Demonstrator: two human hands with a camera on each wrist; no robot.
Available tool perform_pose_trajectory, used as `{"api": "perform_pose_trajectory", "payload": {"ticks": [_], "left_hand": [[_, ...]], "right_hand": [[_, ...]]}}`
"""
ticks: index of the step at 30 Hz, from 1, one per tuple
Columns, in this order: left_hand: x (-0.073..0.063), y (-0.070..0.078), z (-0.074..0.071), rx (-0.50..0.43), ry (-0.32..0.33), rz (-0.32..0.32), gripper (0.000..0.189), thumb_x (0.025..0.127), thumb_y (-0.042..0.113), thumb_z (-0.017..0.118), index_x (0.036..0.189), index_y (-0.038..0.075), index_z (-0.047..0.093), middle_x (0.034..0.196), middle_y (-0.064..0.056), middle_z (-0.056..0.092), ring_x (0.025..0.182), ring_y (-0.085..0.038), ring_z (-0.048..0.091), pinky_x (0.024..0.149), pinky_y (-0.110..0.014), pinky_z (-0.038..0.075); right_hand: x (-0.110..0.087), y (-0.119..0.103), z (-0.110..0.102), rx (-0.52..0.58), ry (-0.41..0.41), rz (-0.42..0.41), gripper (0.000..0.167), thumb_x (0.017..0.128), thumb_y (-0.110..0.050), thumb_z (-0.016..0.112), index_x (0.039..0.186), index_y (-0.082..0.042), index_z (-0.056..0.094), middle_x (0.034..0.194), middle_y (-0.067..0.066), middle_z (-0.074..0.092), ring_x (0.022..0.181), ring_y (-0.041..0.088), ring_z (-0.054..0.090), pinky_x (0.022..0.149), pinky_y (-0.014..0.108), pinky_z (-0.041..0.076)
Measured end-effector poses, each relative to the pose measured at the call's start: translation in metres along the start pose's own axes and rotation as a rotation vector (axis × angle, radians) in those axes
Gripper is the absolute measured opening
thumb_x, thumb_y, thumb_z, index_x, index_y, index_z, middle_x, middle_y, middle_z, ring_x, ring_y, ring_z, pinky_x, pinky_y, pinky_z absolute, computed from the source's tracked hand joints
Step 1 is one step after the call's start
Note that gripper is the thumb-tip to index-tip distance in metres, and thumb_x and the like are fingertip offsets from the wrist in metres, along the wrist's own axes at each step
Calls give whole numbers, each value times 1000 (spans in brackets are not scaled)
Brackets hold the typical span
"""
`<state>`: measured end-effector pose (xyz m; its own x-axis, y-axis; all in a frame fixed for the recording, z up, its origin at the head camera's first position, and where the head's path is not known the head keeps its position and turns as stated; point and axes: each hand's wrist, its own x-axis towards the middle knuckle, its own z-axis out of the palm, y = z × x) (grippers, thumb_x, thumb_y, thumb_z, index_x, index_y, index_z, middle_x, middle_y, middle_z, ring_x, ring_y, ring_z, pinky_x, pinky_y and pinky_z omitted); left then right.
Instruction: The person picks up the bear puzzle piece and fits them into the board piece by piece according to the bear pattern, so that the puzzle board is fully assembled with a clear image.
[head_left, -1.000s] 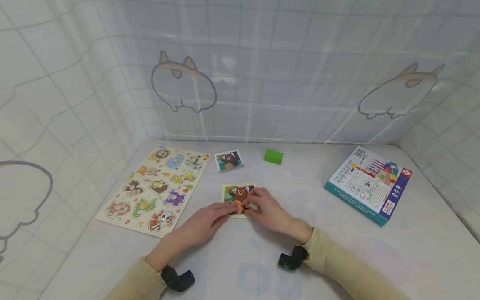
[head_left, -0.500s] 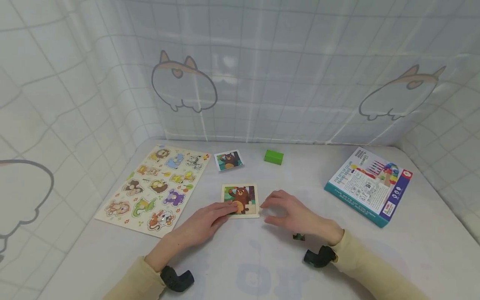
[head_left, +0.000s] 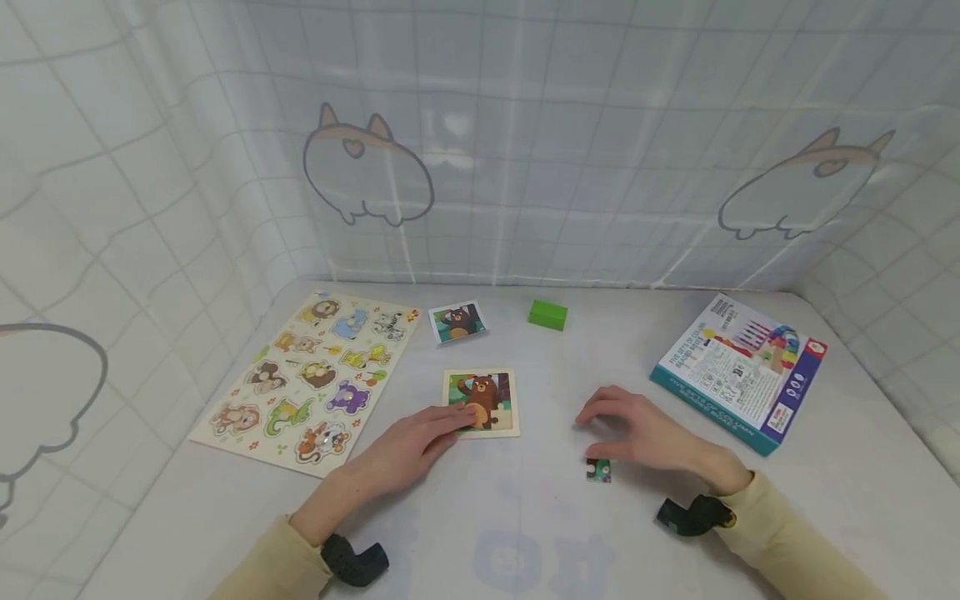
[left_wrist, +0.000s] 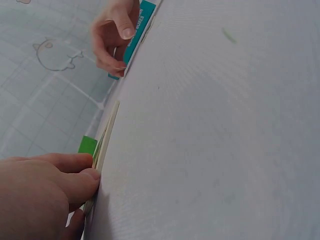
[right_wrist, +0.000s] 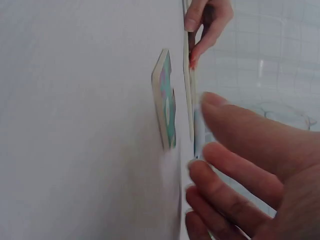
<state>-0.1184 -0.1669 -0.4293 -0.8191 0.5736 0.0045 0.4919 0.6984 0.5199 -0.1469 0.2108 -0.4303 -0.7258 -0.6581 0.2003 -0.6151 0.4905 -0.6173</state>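
A small square wooden bear puzzle [head_left: 491, 387] lies flat in the middle of the table; bare wood shows at its lower right corner. My left hand [head_left: 408, 446] rests on its lower left part with the fingers stretched out. In the left wrist view, the left thumb [left_wrist: 82, 185] lies at the puzzle's near edge. To the right, my right hand [head_left: 637, 433] hovers with thumb and fingers apart, holding nothing. Just by the right thumb lies a loose jigsaw piece [head_left: 598, 472], green and dark. The right wrist view shows this jigsaw piece [right_wrist: 166, 102] apart from the fingers.
A picture card of the same bear [head_left: 457, 322] lies behind the puzzle, with a green block [head_left: 547, 315] to its right. An animal peg board [head_left: 300, 392] lies at the left. A blue-and-white box [head_left: 738, 371] lies at the right. Grid-patterned cloth walls enclose the table.
My right hand has left the puzzle and moved right, over to the loose jigsaw piece. A piece now sits where its fingers were. The left hand has stayed on the puzzle.
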Motion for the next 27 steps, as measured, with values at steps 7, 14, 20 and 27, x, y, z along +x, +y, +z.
{"api": "perform_pose_trajectory", "payload": {"ticks": [7,14,20,27], "left_hand": [[0,1,0,2,-8,-3,42,104,20,54,146,24,53,150,2,52,142,-22,44,116,-45,40],[0,1,0,14,-11,-2,42,104,19,54,146,23,53,150,0,51,143,-23,43,116,-45,40],[0,1,1,30,-10,-3,42,105,20,53,147,23,52,151,1,50,143,-22,43,116,-45,40],[0,-1,2,36,0,16,42,105,20,53,147,24,52,151,2,50,142,-21,44,116,-44,40]], "right_hand": [[-3,2,-1,33,-17,-3,34,78,-31,86,109,-24,73,111,-9,64,103,11,57,89,27,50],[-5,3,-4,19,-19,-42,34,75,-35,89,103,-25,73,113,-8,62,107,9,53,92,23,46],[-9,6,-5,64,-121,-22,38,69,-44,90,99,-31,69,123,-3,54,117,14,44,100,25,40],[-11,6,-4,79,-120,-15,37,72,-44,87,101,-30,69,127,2,51,120,19,40,101,27,40]]}}
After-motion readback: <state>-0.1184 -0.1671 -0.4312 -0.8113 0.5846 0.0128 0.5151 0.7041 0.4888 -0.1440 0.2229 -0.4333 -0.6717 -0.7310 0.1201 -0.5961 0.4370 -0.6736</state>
